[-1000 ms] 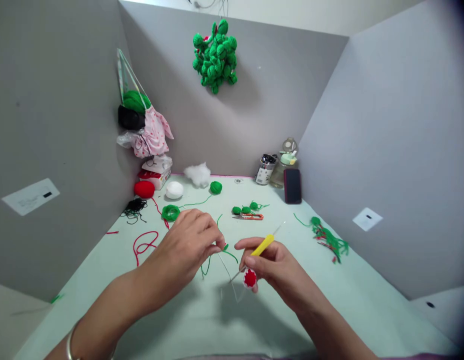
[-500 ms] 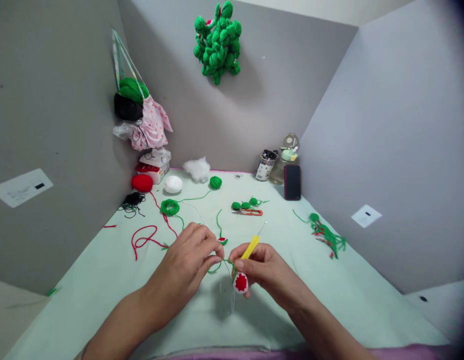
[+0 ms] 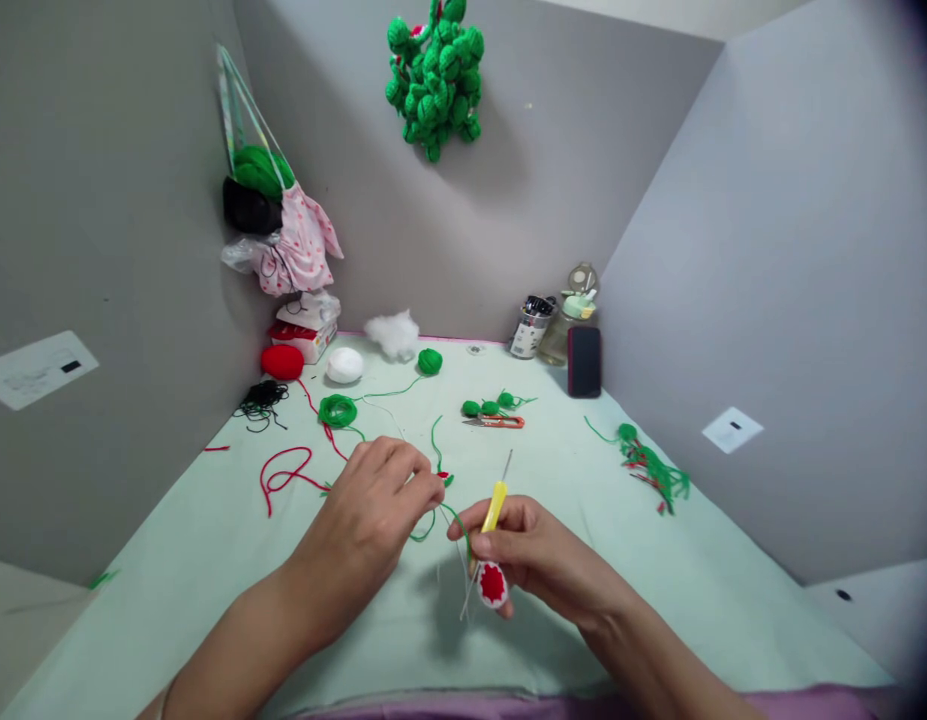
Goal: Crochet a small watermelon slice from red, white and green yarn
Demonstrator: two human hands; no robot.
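Between thumb and fingers, my left hand (image 3: 384, 500) pinches a strand of green yarn (image 3: 457, 522). The yarn runs down to a small red crochet piece with a white edge (image 3: 493, 585), which hangs at the fingers of my right hand (image 3: 534, 550). That same hand grips a yellow-handled crochet hook (image 3: 495, 505), its metal tip pointing up and away. Thin white thread ends (image 3: 467, 600) dangle beside the crochet piece. Just beyond my left fingertips lies another small red and green piece (image 3: 444, 479), with a green tail, on the table.
Orange thread snips (image 3: 497, 422) lie beside small green crochet balls (image 3: 490, 407). Further back are a green yarn ball (image 3: 430, 361), white yarn (image 3: 344, 365), red yarn (image 3: 282, 362) and stuffing (image 3: 393, 335). A phone (image 3: 584, 362) leans near a jar. Yarn scraps (image 3: 662, 475) lie right.
My right hand has moved slightly down and right with the crochet piece, and the hook stands more upright. The green strand between my hands is longer.
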